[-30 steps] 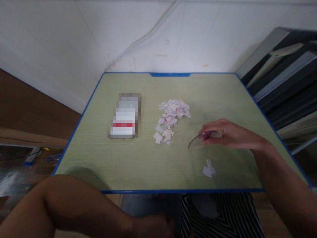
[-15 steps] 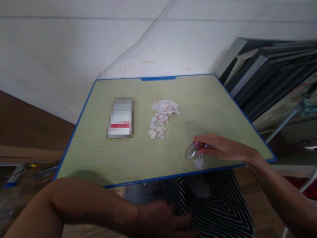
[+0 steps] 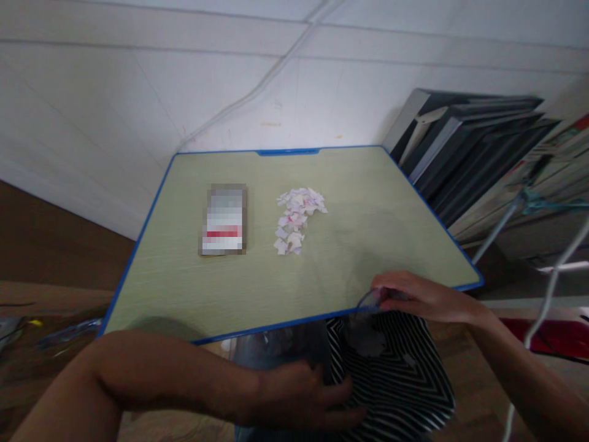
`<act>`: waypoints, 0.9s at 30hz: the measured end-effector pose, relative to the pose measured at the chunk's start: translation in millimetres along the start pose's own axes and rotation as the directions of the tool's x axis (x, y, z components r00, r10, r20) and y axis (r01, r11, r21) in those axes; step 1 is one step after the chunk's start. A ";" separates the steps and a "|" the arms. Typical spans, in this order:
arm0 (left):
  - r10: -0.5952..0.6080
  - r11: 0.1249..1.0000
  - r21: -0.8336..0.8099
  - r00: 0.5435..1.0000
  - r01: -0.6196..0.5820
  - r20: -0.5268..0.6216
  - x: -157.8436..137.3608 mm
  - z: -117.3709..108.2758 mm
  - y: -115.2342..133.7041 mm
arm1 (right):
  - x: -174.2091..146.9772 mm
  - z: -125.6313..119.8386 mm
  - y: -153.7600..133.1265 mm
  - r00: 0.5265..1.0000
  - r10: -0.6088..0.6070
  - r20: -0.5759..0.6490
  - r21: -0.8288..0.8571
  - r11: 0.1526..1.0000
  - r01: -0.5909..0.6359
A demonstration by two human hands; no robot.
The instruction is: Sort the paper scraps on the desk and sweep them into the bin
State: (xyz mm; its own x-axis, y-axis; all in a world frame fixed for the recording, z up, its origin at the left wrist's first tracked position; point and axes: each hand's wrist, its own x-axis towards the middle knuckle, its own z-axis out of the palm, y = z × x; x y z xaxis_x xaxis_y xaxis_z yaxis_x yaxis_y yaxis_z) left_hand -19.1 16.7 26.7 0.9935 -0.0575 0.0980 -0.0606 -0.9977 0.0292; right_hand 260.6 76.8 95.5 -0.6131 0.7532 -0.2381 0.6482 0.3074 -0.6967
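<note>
Now right hand (image 3: 423,299) grips clear scraper (image 3: 368,299) pointing left, at table (image 3: 257,288) edge.

Flat rectangular card or packet (image 3: 223,220) on the green blue-edged worktop (image 3: 257,288): face pixelated, only a red band shows. Small clear curved thing (image 3: 368,300) at the worktop's near edge: mostly covered by the right hand (image 3: 416,297), blurred, kind unclear; fingers curl over it, grip itself not visible. Left hand (image 3: 306,396) below the worktop edge, blurred; what it touches unclear, fingertips merge with striped black-and-white fabric (image 3: 396,380). Both forearms cut off by the bottom edge. Pale paper scraps (image 3: 297,218): too small to count.
</note>
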 end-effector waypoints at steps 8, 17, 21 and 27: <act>-0.024 1.000 -0.012 1.000 0.024 -0.018 0.7 -1.9 0.3 | 49.0 -17.0 -2.5 0.971 0.011 -0.240 -0.080 0.996 -0.031; -0.043 0.999 -0.010 0.999 0.044 0.030 0.1 -3.0 1.5 | 102.2 -9.6 -11.3 0.938 -0.223 -0.267 -0.224 0.961 0.165; -0.061 0.986 -0.153 0.997 0.068 0.050 -0.4 0.1 3.8 | 105.6 -16.1 -5.6 0.908 -0.240 -0.343 -0.188 0.965 0.184; -0.156 0.924 -0.336 0.982 0.184 0.109 -2.2 17.5 10.7 | 109.1 -12.8 0.0 0.941 -0.292 -0.169 -0.081 0.956 0.282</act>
State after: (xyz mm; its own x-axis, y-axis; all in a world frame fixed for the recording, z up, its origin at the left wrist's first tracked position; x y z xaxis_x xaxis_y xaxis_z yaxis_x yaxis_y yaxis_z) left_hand -20.3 5.5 9.4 0.9953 0.0956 -0.0170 0.0948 -0.9203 0.3795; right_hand 199.5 166.3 78.2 -0.6901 0.7176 0.0936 0.4834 0.5533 -0.6783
